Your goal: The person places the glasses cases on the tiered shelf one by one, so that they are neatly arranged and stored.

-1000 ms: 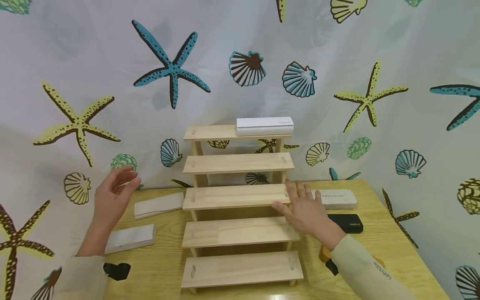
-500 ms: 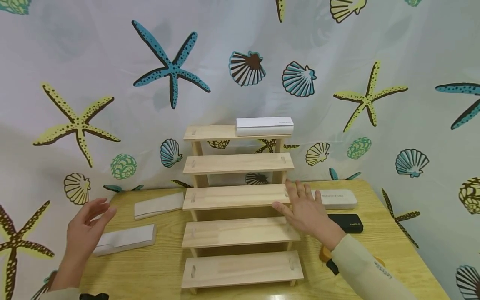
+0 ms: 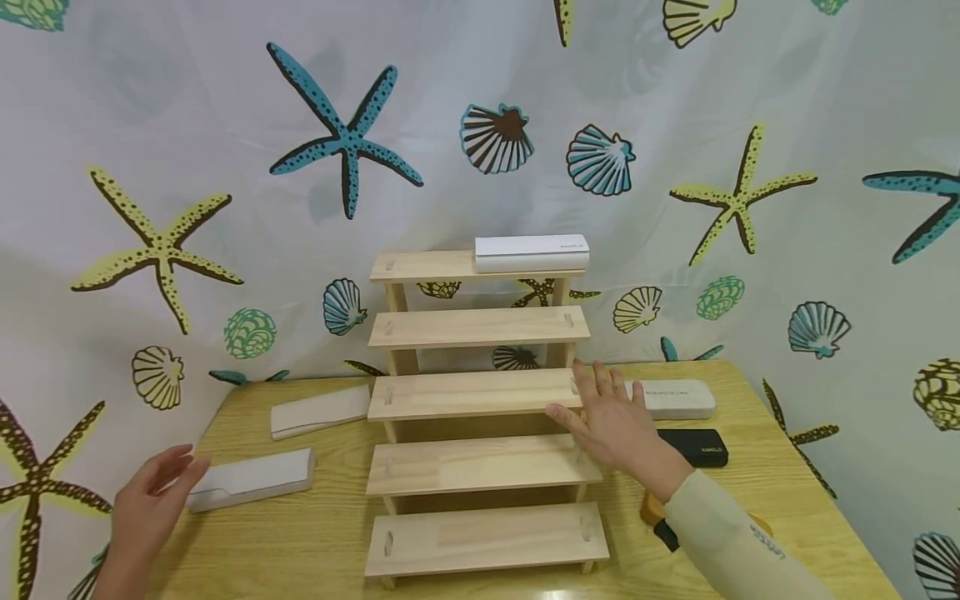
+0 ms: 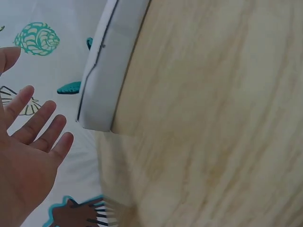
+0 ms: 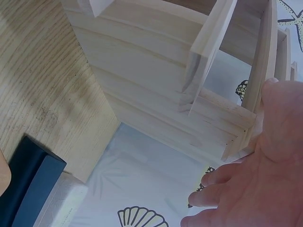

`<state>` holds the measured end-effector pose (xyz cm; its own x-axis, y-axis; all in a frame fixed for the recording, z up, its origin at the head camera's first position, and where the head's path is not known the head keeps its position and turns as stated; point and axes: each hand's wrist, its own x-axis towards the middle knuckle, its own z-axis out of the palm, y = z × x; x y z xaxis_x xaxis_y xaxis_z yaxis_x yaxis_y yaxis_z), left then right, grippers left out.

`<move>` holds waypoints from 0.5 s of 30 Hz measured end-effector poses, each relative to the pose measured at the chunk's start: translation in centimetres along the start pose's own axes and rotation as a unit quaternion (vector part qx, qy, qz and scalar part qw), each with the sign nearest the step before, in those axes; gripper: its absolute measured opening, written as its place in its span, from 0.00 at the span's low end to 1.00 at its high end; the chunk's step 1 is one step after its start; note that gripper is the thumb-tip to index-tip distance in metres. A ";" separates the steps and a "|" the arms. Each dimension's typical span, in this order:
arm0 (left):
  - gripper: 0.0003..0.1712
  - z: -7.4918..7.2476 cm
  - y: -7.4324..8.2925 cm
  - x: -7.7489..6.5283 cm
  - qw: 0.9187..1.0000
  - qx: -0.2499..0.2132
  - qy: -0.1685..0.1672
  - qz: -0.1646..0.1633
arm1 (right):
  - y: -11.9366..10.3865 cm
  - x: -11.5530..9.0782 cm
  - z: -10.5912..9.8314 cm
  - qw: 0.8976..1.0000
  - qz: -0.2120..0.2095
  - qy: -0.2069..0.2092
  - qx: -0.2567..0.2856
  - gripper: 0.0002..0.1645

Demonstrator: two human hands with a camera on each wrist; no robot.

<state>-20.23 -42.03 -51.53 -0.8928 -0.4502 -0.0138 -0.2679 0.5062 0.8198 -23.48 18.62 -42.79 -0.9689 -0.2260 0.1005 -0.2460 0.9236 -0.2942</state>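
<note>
My left hand (image 3: 150, 508) hovers at the left end of a white glasses case (image 3: 251, 477), fingers loosely bent and holding nothing. In the left wrist view its fingers spread apart, close to the case's end (image 4: 102, 80). A stepped wooden display rack (image 3: 472, 467) stands mid-table. Against the right end of its middle shelf (image 3: 472, 393) rests my right hand (image 3: 615, 425), with straight, spread fingers and the thumb at the front edge. Another white glasses case (image 3: 532, 254) lies on the right half of the top shelf.
A cream case (image 3: 318, 412) lies left of the rack, near the patterned curtain (image 3: 420, 100). To the right are a light-grey case (image 3: 675, 400), a black case (image 3: 697, 447) and an orange-and-black item (image 3: 652, 510) partly under the right forearm. The wooden table (image 3: 300, 550) carries everything.
My left hand has come down and left, from above the rear cream case to the end of the nearer white case. The right hand stays at the middle shelf.
</note>
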 end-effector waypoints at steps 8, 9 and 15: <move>0.52 0.7 -0.8 0.4 0.997 0.006 -0.035 -0.071 | 0.0 0.0 0.0 1.000 0.003 -0.001 0.003 0.54; 0.52 0.8 -0.8 0.5 0.996 0.004 -0.040 -0.074 | 0.0 0.0 0.0 1.000 0.004 -0.001 0.003 0.54; 0.52 1.5 -1.5 0.7 0.997 0.023 -0.042 -0.063 | 0.1 0.1 0.0 1.000 0.005 -0.004 0.005 0.54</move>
<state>-20.99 -42.00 -53.60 -0.8772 -0.4511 -0.1644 -0.3951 0.4836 0.7810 -23.63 18.66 -42.83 -0.9716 -0.2190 0.0892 -0.2360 0.9229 -0.3042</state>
